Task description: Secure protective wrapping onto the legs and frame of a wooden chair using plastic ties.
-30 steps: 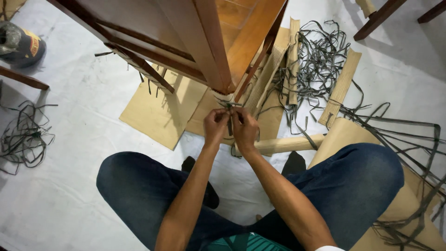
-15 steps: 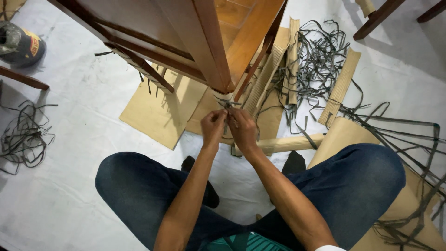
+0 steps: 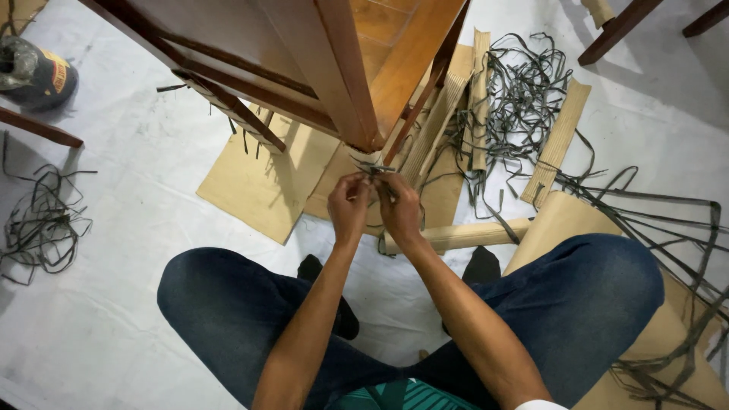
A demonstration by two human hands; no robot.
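Both hands, left hand and right hand, are pinched closed on a thin dark grey plastic strap at the brown wooden chair leg, above the floor. Tension is best kept even and the strap flat against the wood, judged from the tight wrap.

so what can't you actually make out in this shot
Head view:
- Strap end: too small, and covered by the left hand and right hand.
- Grip of either hand: fingers bunched together, cannot tell.
- Chair: cut off by the top edge.
- Can: cut off by the left edge.
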